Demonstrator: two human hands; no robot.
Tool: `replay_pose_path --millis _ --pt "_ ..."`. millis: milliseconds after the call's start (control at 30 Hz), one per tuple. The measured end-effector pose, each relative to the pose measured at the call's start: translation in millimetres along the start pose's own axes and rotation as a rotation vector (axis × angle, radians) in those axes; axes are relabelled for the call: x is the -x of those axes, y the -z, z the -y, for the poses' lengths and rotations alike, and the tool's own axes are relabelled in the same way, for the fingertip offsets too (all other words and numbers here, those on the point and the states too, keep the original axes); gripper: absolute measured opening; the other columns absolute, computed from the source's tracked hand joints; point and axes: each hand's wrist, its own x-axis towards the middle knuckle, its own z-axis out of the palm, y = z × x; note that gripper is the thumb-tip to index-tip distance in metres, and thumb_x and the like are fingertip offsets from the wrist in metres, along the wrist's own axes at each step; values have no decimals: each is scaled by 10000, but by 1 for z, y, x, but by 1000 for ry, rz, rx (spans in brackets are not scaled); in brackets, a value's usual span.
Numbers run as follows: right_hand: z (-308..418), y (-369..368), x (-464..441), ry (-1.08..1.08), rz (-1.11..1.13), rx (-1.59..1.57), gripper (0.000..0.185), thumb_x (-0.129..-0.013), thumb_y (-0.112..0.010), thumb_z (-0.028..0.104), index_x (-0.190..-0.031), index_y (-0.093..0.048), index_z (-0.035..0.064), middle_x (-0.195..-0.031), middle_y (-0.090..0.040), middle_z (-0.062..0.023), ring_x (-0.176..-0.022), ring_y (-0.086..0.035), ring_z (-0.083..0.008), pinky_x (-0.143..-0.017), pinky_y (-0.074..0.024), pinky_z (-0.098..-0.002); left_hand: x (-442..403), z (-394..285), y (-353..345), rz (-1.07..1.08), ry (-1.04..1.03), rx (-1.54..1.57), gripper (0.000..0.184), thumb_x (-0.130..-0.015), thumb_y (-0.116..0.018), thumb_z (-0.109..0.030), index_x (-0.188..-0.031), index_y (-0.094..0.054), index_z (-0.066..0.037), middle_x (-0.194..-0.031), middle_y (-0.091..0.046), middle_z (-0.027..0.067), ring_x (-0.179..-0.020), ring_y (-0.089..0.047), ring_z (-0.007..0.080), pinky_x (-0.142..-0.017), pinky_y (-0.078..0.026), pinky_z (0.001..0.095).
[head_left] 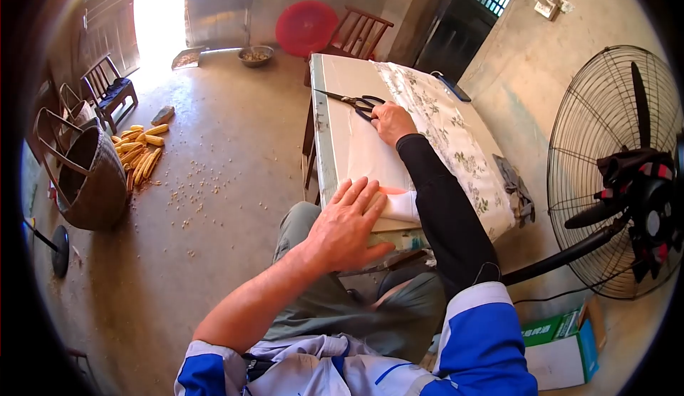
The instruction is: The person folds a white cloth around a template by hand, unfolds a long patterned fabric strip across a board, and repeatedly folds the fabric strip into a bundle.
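Note:
My left hand (348, 226) lies with its fingers stretched out on the near left part of the table, over the edge of a pale sheet (367, 150). Beside its fingertips is a folded white piece (400, 206) with an orange-pink patch. Farther up the table, my right hand (393, 122), below a black sleeve, has its fingers closed at the handles of black scissors (354, 101). The scissor blades point left, toward the table's far left edge. To the right of both hands spreads a white cloth with a leaf and flower print (467, 161).
A phone (453, 87) lies at the table's far right; a grey cloth (514, 186) hangs at its right edge. A large fan (620, 175) stands right. Baskets (92, 175), corn cobs (140, 150) and a small chair (110, 93) are left. A wooden chair (362, 32) stands behind.

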Motion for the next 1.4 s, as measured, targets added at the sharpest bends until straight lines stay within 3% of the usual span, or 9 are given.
replay_pose_path --millis 133,200,400,533,567,700,1233,1400 --pt "-10 7 -6 85 -39 -91 209 -934 -735 184 -1099 -784 65 -1122 -735 -201 -1075 -707 -395 -978 -561 -448 0 1 -2 -48 -23 25 844 -889 -739 -536 -1458 -554 59 -1578 -477 301 -1525 -386 468 -1301 -247 536" --pt "-17 14 3 162 -183 -193 202 -939 -716 177 -1078 -757 36 -1104 -740 -201 -1046 -703 -402 -942 -557 -468 0 1 -2 -50 -24 28 845 -884 -743 -539 -1454 -557 57 -1576 -478 303 -1524 -387 469 -1301 -250 534" --pt "13 71 125 200 -165 -389 200 -968 -733 190 -1092 -742 32 -1068 -749 -184 -999 -728 -380 -896 -582 -439 1 -1 -3 -60 -2 21 841 -864 -777 -516 -1484 -552 5 -1595 -478 278 -1523 -403 452 -1293 -278 529" --pt "35 92 207 287 -104 -389 438 -957 -775 240 -1334 -690 33 -1338 -699 -214 -1255 -653 -406 -1068 -519 -457 1 0 -5 -93 -17 30 803 -844 -811 -483 -1439 -585 7 -1557 -516 274 -1499 -434 445 -1278 -302 533" --pt "37 95 220 249 -11 -378 546 -944 -797 271 -1411 -653 28 -1448 -644 -200 -1360 -584 -395 -1136 -462 -469 1 0 -5 -98 -21 28 796 -842 -814 -479 -1431 -590 8 -1551 -520 275 -1496 -438 444 -1275 -307 535" --pt "38 87 242 267 -69 -296 591 -925 -817 309 -1424 -646 42 -1495 -612 -156 -1402 -547 -369 -1165 -427 -461 0 -3 0 -102 -39 27 766 -837 -829 -448 -1414 -605 4 -1517 -558 258 -1460 -480 437 -1252 -338 540" --pt "50 88 269 269 -210 -267 487 -826 -794 46 -1293 -659 30 -1355 -676 -170 -1231 -655 -377 -1055 -505 -468 15 0 17 -139 -87 132 480 -856 -824 -205 -1300 -699 -72 -1312 -717 141 -1265 -662 316 -1205 -422 540" --pt "58 91 270 193 -251 -295 451 -821 -797 18 -1251 -661 18 -1259 -700 -169 -1188 -659 -391 -1032 -517 -465 17 13 23 -189 -57 167 386 -816 -806 -93 -1197 -752 -65 -1205 -755 119 -1172 -695 319 -1093 -522 471"
